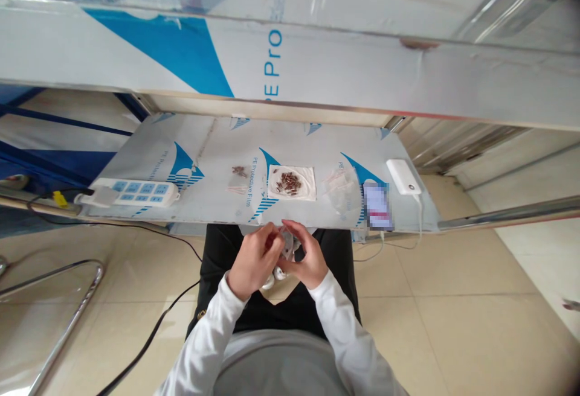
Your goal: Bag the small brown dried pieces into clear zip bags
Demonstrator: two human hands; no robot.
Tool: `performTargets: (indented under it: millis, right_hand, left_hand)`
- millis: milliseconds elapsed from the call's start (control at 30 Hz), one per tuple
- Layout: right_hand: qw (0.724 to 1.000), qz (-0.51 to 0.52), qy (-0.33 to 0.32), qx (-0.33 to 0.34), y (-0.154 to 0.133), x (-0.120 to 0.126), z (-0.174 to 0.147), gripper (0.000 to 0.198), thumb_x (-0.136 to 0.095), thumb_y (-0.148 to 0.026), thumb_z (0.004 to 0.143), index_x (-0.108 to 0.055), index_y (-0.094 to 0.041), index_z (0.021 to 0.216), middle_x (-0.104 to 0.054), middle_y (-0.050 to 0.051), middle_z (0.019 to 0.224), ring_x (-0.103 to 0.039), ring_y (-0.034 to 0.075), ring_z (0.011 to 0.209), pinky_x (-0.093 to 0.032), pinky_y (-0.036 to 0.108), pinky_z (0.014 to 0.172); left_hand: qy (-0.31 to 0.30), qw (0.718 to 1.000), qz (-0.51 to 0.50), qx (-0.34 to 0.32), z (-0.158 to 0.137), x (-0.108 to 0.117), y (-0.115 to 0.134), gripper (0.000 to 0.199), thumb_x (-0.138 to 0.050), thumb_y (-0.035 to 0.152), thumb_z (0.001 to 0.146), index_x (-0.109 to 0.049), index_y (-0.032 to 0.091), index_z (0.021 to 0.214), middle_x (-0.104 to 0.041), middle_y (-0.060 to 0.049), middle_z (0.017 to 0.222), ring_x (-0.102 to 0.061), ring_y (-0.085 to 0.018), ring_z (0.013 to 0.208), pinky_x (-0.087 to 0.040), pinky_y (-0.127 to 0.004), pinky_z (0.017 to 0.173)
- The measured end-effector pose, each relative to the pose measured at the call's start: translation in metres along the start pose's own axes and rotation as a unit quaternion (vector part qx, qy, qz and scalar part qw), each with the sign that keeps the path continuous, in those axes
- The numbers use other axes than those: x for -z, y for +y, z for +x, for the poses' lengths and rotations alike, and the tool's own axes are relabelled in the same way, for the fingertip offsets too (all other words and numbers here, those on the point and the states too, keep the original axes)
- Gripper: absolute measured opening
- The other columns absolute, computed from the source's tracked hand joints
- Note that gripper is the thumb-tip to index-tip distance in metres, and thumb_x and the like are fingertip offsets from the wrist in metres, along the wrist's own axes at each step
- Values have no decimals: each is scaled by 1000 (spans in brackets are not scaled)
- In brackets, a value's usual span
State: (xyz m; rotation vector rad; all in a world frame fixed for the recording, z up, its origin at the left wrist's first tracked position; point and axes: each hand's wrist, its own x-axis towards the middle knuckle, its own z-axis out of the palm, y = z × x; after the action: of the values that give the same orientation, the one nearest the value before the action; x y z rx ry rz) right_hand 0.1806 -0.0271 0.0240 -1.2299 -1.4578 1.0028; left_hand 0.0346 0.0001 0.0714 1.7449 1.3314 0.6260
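Just off the shelf's front edge, above my lap, both hands are together around a small clear plastic bag (287, 245). My right hand (310, 258) grips the bag's side, with the thumb below and the index finger above. The fingers of my left hand (257, 258) are curled and pinched at the bag's other side; their tips are partly hidden. Ahead of my hands, a pile of small brown cylindrical pieces (289, 184) lies on a white square tray or cloth (309, 180). Left of it is a flat clear bag (237, 186) with a few brown pieces on it.
Clear plastic bags (341, 192) are heaped right of the white square. Farther right lie a phone (378, 206) and a white power bank (403, 177) with cables. A power strip (145, 192) sits at the left. An upper shelf (335, 70) overhangs the back.
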Motion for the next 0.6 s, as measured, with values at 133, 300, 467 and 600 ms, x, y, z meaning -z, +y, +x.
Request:
performTargets:
  millis: [133,300,467,600]
  right_hand:
    - [998,50,14,-22,3,-1,6,54,-78,-30,61,-59,-20,110,-67,8,104,-65,24,97,-51,35,88]
    - [997,70,31,-22,6,11,18,40,-76,-31,62,-59,-20,97,-69,5,91,-67,21,85,-53,31,77]
    - [970,-240,-21,-29,26,44,81,40,-70,-36,73,-56,-16,106,-69,5,92,-64,14,71,-52,25,65]
    - [838,-516,-169,-52,46,64,154,40,-71,-36,74,-59,-19,108,-69,5,100,-65,15,84,-49,25,75]
  left_hand:
    - [8,997,75,-21,5,11,7,17,-45,25,80,-46,19,64,-51,2,57,-45,-11,51,-32,-23,54]
    - [62,988,135,-29,11,22,18,26,-42,31,87,-49,19,65,-51,1,58,-43,-11,51,-30,-24,55]
    - [90,993,82,13,4,21,-7,39,-33,41,94,-50,19,67,-53,1,57,-48,-12,52,-33,-22,55]
    - [70,994,58,62,-12,15,-45,41,-34,45,93,-53,20,68,-60,-1,60,-55,-13,55,-36,-22,57]
